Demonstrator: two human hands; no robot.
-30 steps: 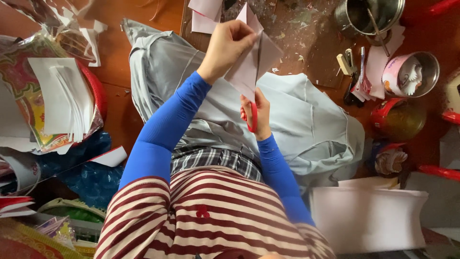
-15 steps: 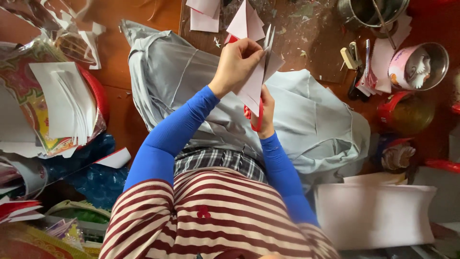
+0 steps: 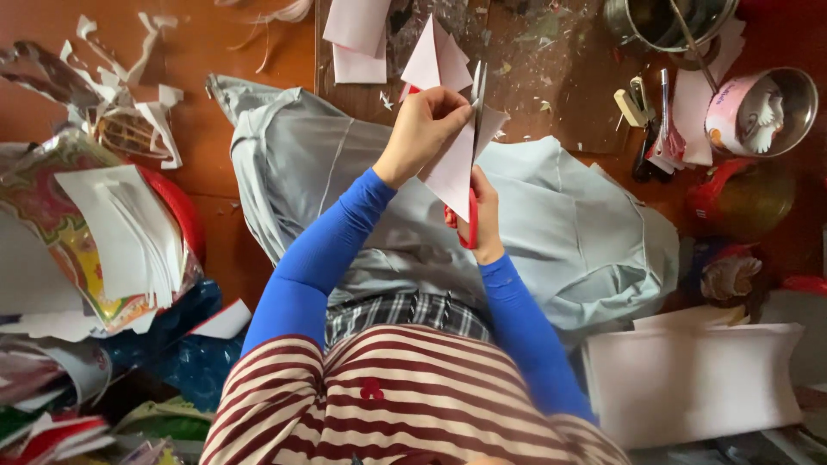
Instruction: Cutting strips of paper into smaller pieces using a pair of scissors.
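Scissors (image 3: 473,155) with red handles sit in your right hand (image 3: 479,215), blades pointing away from you and up through a pale pink sheet of paper (image 3: 450,168). Your right fingers are curled shut through the handles, while the blades look nearly closed on the paper. Your left hand (image 3: 425,129) pinches the top of the same sheet, fingers (image 3: 448,105) closed on its upper edge, holding it above your lap. A grey cloth (image 3: 568,224) spreads across your knees under both hands. Beyond them, more pink paper pieces (image 3: 362,34) lie on a scrap-littered board (image 3: 551,77). To your left, a stack of white sheets (image 3: 121,232) rests on a red tray (image 3: 185,215). To your right stand a metal bowl (image 3: 797,103) and a white folded card (image 3: 698,383).
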